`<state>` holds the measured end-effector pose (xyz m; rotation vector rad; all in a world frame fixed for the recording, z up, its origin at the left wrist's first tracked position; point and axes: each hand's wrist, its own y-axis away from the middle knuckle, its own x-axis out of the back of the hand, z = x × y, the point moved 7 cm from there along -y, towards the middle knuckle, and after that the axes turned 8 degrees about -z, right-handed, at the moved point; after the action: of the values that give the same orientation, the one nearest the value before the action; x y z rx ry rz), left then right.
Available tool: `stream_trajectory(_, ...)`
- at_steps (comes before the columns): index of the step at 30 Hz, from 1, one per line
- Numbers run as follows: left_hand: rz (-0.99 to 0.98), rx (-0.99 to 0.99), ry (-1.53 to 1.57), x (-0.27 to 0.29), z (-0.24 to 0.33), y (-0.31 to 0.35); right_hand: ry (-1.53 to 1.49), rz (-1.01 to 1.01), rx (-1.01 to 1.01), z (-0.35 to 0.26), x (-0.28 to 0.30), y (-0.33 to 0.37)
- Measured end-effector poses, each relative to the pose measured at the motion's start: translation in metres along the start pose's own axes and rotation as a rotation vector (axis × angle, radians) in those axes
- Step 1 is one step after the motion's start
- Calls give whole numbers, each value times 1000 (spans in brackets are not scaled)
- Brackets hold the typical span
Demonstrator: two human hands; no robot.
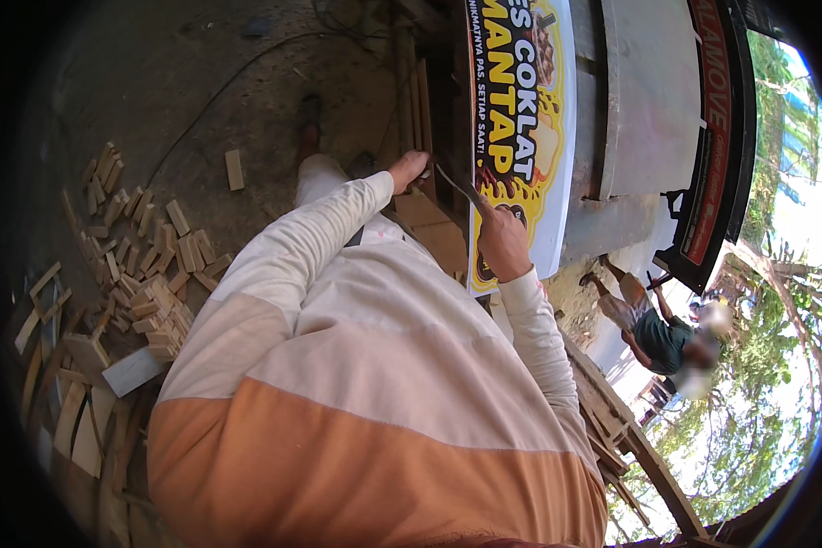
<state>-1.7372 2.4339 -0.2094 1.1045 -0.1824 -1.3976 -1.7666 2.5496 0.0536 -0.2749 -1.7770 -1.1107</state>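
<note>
Showing the left hand closed on a thin metal blade (handle hidden), the right hand pressing a printed banner, its grip unclear.

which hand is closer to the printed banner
Right. The right hand rests against the banner at its lower edge; the left hand is off to its side, apart.
</note>
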Motion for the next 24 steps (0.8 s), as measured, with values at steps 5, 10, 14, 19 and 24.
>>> stream_trajectory(5,-22,-228,-362,8,-4,2,-70,56,3,-7,41,35)
stream_trajectory(10,-78,-166,-514,-2,0,9,18,-31,-74,5,-12,43)
stream_trajectory(14,-89,-318,-597,7,-16,-4,-23,12,-9,2,-23,43)
stream_trajectory(19,-79,-301,-661,9,-23,6,-35,-39,-95,-3,17,73)
stream_trajectory(24,45,-220,-741,31,-7,-9,-19,-66,-87,8,-50,73)
